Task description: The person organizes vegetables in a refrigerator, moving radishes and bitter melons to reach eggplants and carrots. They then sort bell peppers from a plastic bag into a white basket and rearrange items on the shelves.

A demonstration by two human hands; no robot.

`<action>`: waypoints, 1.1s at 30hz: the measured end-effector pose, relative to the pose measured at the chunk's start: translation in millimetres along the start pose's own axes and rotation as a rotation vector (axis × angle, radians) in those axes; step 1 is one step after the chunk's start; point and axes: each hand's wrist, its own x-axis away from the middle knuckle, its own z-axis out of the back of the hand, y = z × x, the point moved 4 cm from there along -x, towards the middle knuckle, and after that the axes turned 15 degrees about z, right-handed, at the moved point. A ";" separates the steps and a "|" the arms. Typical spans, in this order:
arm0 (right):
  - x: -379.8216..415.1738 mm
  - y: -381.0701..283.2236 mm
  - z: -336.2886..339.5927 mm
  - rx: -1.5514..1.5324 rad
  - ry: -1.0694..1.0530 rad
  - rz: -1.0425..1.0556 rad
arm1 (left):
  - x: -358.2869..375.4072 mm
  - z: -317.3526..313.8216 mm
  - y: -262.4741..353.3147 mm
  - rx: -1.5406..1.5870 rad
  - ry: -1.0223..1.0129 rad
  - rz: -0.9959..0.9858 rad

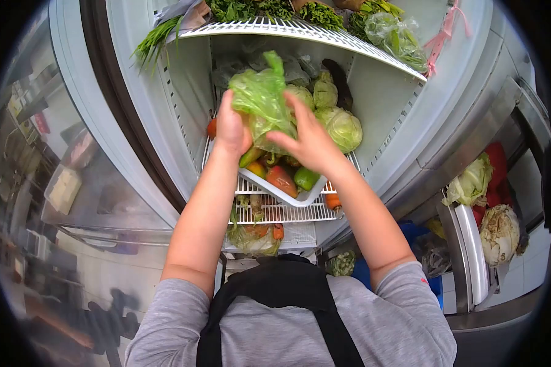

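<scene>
Between my two hands is a green plastic bag (260, 101) with something leafy or pale green inside, above a white tray (275, 192) in the fridge. My left hand (232, 125) supports the bag's left side, fingers pointing up and partly hidden by it. My right hand (309, 137) is at the bag's right side, fingers spread and thumb against its lower part. Below the bag, the tray holds a red pepper (281, 181), a green pepper (306, 178) and other vegetables. A round cabbage (340, 129) lies right of my right hand.
Leafy greens (232, 11) lie on the upper wire shelf (275, 27). Lower wire shelves (281, 213) hold carrots and bagged vegetables (254, 238). A glass door (104, 140) stands open at left. At right, a cabbage (470, 180) and a cauliflower (499, 234) sit near a metal edge.
</scene>
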 end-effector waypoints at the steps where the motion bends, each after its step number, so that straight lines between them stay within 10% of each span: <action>1: -8.7 2.1 3.6 0.104 0.194 0.062 | -0.5 -2.5 -5.0 -0.003 0.001 0.007; 5: -42.2 54.8 -9.2 -0.166 0.093 -0.033 | 1.1 -12.6 -4.0 -0.445 -0.073 -0.289; 7: -47.1 64.3 8.7 -0.769 0.728 -0.387 | 21.7 -27.4 -2.7 -1.123 0.198 -0.633; 9: -49.0 79.1 19.2 -1.162 0.883 -0.368 | 39.5 -38.9 -6.7 -1.740 0.416 -0.715; 11: -40.6 98.3 23.1 -1.250 0.978 -0.379 | 38.3 -34.4 -10.2 -1.681 0.388 -0.334; 15: 0.0 78.7 50.3 -1.083 0.897 -0.400 | 29.8 -25.2 -1.4 -1.554 0.447 -0.386; 21: 96.7 61.6 78.8 -0.495 1.002 -0.133 | 32.2 -89.0 -9.8 -0.683 -0.112 -1.094; 29: 237.5 26.0 67.9 -0.077 0.845 -0.331 | -46.6 -85.6 -95.4 -1.556 -0.097 -0.448; 33: 384.8 32.9 18.3 0.195 0.300 -0.564 | -27.2 -97.4 -103.2 -1.624 -0.407 -0.222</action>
